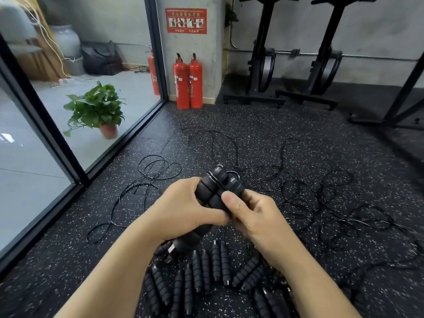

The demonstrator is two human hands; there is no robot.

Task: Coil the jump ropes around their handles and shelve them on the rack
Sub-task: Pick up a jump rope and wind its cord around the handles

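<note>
A pair of black foam jump rope handles is held side by side above the floor, with thin black rope wound across them. My left hand grips the handles from the left, its fingers curled round them. My right hand pinches the handles and rope from the right, thumb on top. Several more black foam handles lie in a row on the floor below my hands. Their thin black ropes lie tangled and spread over the floor beyond.
The floor is black speckled rubber. A glass wall with a black frame runs along the left, a potted plant behind it. Two red fire extinguishers stand at a pillar. Exercise bikes stand at the back right.
</note>
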